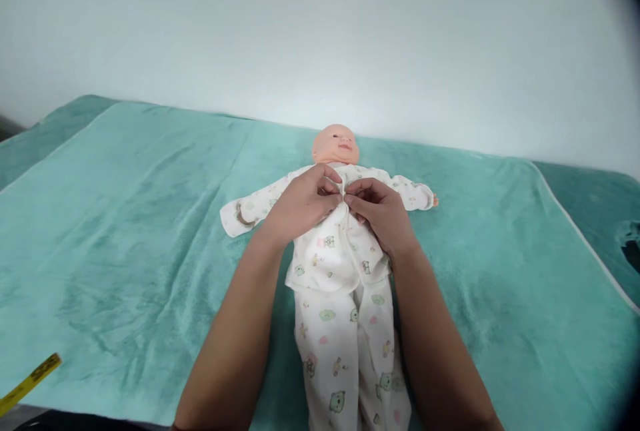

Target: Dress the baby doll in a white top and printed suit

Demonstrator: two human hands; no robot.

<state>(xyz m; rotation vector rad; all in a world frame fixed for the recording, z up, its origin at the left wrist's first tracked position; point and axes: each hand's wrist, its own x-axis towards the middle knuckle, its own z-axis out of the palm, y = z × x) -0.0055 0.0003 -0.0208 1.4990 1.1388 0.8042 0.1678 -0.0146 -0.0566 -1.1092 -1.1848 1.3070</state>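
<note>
A baby doll lies on its back with its head toward the wall. It wears a white printed jacket and matching trousers. My left hand pinches one front edge of the jacket at the chest. Opposite it, my right hand pinches the other front edge, and the fingertips of both hands nearly meet at the front opening. Any fastener between them is too small to make out. Below my hands the jacket front hangs closed down to the hem. Both of the doll's sleeves stretch out sideways.
A teal blanket with some wrinkles covers the surface under the doll. Behind it rises a pale wall. At the lower left a yellow strip with dark markings sticks into view. A dark object shows at the right edge.
</note>
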